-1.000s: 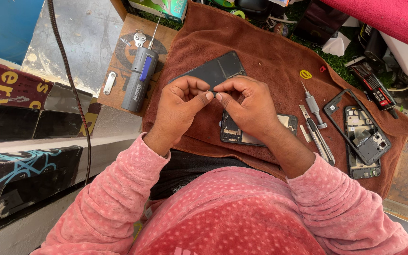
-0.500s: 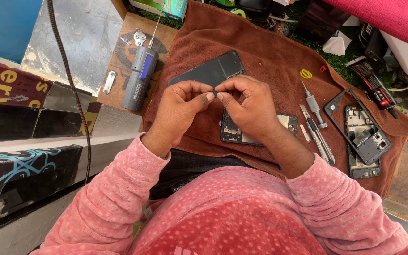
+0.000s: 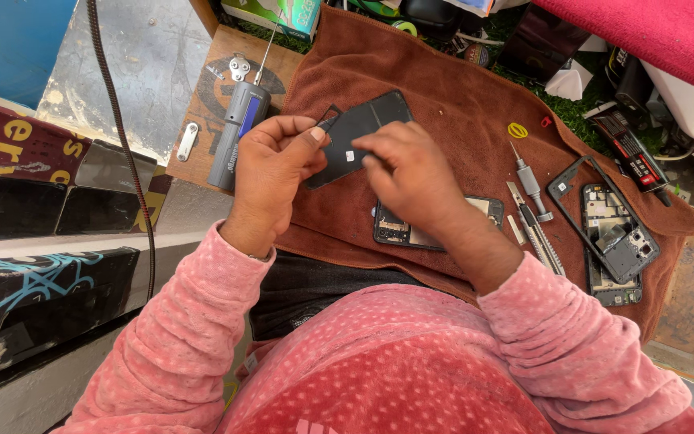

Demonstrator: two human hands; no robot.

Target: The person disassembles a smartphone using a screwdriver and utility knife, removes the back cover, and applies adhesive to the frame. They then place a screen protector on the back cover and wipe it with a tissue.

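Hands parted; left hand (image 3: 276,161) pinches small strip (image 3: 328,122).

Lying across the bench: a brown towel (image 3: 443,88), creased and reaching to the near edge. Resting on it at the right: a grey screwdriver (image 3: 530,181), a craft knife (image 3: 536,229) just beside it, and a stripped phone frame (image 3: 608,233) (circuit boards showing). Sitting near the towel's far edge: a small yellow ring (image 3: 517,130). Lying on the wooden board (image 3: 202,104) to the left: a grey-and-blue handheld tool (image 3: 238,133) and a small metal plate (image 3: 187,141). Trailing down the left side: a black cable (image 3: 122,153).
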